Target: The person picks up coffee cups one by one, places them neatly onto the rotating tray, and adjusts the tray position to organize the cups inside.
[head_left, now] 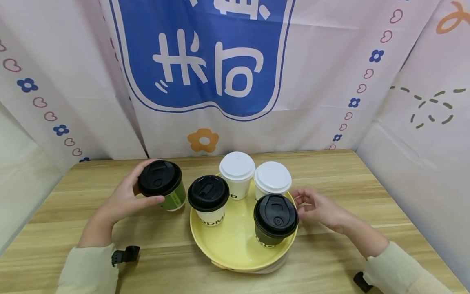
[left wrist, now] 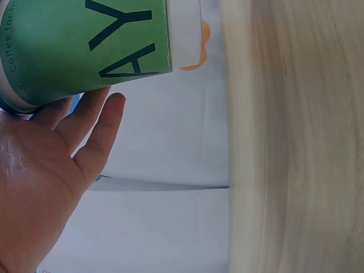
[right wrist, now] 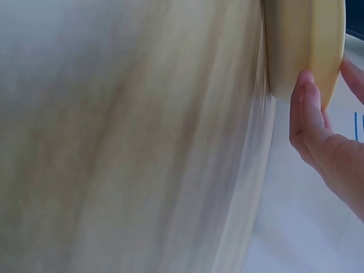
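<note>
My left hand (head_left: 125,196) grips a paper coffee cup (head_left: 174,198) with a green sleeve and black lid, thumb in front and fingers behind. In the left wrist view, the cup's green sleeve (left wrist: 85,45) carries dark letters, and its white base is above the table. At the right side of a round yellow tray (head_left: 235,249), my right hand (head_left: 323,208) holds the rim, its fingers and thumb on either side in the right wrist view. On the tray stand a black-lidded white cup (head_left: 211,214), a black-lidded dark green cup (head_left: 269,237) and two white-lidded cups (head_left: 238,185) (head_left: 273,177).
The tray sits raised on a pale round base (head_left: 273,267) on the wooden table (head_left: 161,261). Behind the table hangs a white printed curtain (head_left: 315,81) with a blue sign. Cloth walls (head_left: 422,163) close in both sides.
</note>
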The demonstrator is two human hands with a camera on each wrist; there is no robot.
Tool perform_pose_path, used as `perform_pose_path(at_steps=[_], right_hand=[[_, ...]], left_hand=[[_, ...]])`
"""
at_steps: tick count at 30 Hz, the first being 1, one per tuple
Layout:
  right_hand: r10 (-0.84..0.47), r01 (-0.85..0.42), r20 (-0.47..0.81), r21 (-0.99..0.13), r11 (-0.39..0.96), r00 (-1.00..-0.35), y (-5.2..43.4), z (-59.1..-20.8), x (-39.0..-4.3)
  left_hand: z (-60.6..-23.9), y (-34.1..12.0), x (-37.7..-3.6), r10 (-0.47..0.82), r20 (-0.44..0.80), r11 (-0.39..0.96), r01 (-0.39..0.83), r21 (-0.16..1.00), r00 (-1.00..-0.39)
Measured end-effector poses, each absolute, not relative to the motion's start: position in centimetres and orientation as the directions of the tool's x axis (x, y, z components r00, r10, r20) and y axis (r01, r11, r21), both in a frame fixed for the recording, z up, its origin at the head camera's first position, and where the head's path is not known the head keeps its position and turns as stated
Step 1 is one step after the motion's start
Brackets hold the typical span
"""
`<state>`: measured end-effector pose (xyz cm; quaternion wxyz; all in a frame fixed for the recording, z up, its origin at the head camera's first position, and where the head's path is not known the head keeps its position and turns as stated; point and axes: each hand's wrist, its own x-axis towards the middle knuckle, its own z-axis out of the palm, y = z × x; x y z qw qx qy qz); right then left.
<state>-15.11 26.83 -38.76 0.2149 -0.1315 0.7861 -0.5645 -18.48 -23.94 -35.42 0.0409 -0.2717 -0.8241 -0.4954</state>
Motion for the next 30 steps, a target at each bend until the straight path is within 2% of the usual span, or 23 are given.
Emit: perform_pose_path(at_steps=[8,16,24,30], right_hand=[[-0.457,0.043,-0.197,-0.945,0.324,-0.867,26.9,-38.7,-15.4],[-0.423,0.088,-0.237,-0.935,0.343,-0.874,27.2,-38.4,-17.7],[-0.477,0.146,-0.309,-0.926,0.348,-0.823,26.6,-38.8,-20.3],[-0.486,0.167,-0.332,-0.921,0.352,-0.809,26.3,-39.0,-21.0]], left_hand=[[-35.4,-24.0,-18.4,0.405,0.339,0.360,0.489,0.794,-0.849],[-35.4,-24.1,-18.4,0.405,0.341,0.358,0.491,0.794,-0.848],[-35.5,-24.2,-18.4,0.403,0.336,0.358,0.484,0.799,-0.851],[-35.6,-24.3,-18.5,0.402,0.334,0.358,0.482,0.800,-0.853]])
